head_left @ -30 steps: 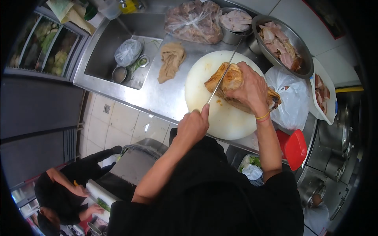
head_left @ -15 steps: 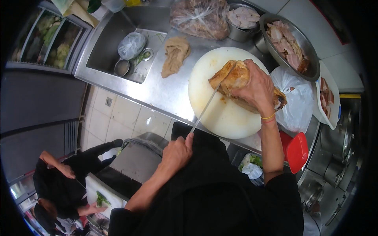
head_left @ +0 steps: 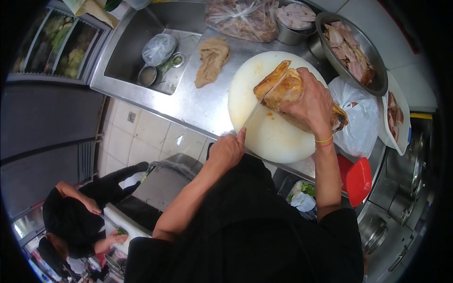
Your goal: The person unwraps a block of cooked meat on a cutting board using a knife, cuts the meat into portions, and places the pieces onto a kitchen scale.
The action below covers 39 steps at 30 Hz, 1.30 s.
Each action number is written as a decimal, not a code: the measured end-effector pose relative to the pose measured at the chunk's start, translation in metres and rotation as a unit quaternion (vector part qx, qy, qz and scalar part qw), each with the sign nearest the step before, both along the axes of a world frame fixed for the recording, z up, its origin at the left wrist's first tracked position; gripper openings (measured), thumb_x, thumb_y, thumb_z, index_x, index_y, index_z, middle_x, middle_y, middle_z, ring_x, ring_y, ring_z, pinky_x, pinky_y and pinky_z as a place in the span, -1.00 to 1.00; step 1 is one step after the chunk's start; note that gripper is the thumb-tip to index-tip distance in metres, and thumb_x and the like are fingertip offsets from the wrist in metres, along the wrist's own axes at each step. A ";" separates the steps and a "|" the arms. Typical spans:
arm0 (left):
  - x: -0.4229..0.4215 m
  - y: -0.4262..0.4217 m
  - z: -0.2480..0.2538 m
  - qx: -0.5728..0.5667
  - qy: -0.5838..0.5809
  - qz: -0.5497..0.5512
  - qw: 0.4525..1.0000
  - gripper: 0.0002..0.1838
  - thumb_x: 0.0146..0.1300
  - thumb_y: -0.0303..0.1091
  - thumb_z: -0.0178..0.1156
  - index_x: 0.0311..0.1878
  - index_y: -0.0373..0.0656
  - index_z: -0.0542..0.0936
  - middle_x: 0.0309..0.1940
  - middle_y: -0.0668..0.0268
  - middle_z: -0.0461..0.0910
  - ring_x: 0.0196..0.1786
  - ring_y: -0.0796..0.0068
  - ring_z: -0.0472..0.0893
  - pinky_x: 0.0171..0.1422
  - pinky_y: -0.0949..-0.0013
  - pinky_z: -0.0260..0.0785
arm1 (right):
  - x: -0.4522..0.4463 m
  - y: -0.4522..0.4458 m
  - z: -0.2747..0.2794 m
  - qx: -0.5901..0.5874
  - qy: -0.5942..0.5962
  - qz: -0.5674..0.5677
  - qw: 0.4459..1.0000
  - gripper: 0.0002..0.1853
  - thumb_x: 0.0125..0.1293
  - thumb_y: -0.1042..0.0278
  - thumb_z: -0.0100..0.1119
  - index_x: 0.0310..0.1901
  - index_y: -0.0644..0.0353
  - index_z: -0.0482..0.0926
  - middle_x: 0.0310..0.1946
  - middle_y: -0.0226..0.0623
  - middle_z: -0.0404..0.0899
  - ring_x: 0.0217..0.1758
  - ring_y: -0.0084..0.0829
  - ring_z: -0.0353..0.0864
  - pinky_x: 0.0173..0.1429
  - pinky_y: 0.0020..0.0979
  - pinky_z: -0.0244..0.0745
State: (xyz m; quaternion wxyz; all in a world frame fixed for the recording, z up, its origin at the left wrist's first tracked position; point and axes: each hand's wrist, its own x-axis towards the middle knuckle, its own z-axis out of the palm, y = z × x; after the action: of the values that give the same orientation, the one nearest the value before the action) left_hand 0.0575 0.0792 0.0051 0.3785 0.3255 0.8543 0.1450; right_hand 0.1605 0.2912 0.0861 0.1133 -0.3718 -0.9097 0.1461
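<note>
A large piece of browned roast meat [head_left: 292, 88] lies on a round white chopping board [head_left: 245, 118]. My right hand [head_left: 311, 101] is closed over its top, fingers wrapped on the far side and covering its middle. In my left hand [head_left: 227, 151] is the handle of a long knife [head_left: 255, 111], which the fist mostly hides. The blade runs up from the fist to the left end of the meat, where it lies in a cut between a narrow slab and the main piece. At the meat's right end a dark tip shows beyond my wrist.
Behind the board stand a bowl of sliced meat [head_left: 375, 78], a pot of pale slices [head_left: 288, 35] and bagged meat [head_left: 243, 23]. A white plastic bag [head_left: 356, 118] sits at right, a tan cloth [head_left: 212, 63] and sink [head_left: 127, 70] at left. A co-worker [head_left: 71, 212] cuts greens at lower left.
My left hand has moved forward and right with the knife, the blade sliding farther along the cut. The left slab leans away more from the meat. My right hand keeps its hold.
</note>
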 end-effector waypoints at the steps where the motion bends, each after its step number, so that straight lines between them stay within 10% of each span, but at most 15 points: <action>1: 0.001 -0.007 0.000 0.024 0.006 -0.006 1.000 -0.21 0.61 0.13 -0.24 -0.37 -0.47 0.64 -0.35 -0.40 0.61 -0.17 -0.47 0.62 0.01 -0.24 0.49 | 0.001 0.003 0.000 -0.008 0.005 0.002 1.000 -0.20 -0.27 0.21 0.52 0.15 0.18 0.50 -0.07 -0.03 0.69 0.01 0.04 0.67 0.10 -0.09 0.55; 20: -0.005 -0.018 0.001 -0.010 -0.030 0.053 0.998 -0.19 0.60 0.18 -0.23 -0.21 -0.52 0.67 -0.31 -0.47 0.59 -0.05 -0.50 0.60 0.08 -0.19 0.46 | 0.009 0.015 0.000 -0.044 0.030 0.005 0.999 -0.25 -0.22 0.22 0.51 0.13 0.19 0.51 -0.07 -0.06 0.65 0.04 0.04 0.64 0.11 -0.07 0.48; 31: -0.019 0.027 -0.023 0.084 -0.021 0.054 0.995 -0.22 0.56 0.18 -0.17 -0.10 -0.53 0.66 -0.20 -0.38 0.66 0.02 -0.38 0.64 0.22 -0.11 0.47 | 0.036 -0.028 -0.014 0.137 0.114 -0.045 0.983 -0.26 -0.19 0.23 0.48 0.15 0.16 0.50 -0.05 -0.16 0.62 0.04 -0.09 0.57 0.09 -0.10 0.36; 39: -0.052 0.011 0.030 0.067 -0.227 0.098 0.967 -0.10 0.52 0.36 -0.19 -0.36 -0.48 0.59 -0.70 0.11 0.49 -0.71 0.22 0.52 -0.56 0.17 0.39 | 0.036 -0.125 -0.063 0.180 0.062 -0.024 0.981 -0.41 -0.04 0.22 0.44 0.10 0.13 0.54 0.02 -0.21 0.59 0.06 -0.18 0.51 0.08 -0.14 0.28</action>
State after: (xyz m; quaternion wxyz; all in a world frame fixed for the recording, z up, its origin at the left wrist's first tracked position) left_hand 0.0057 0.0906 0.0351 0.5241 0.2236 0.7618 0.3083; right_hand 0.1969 0.1664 0.0236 0.2383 -0.3573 -0.9031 0.0003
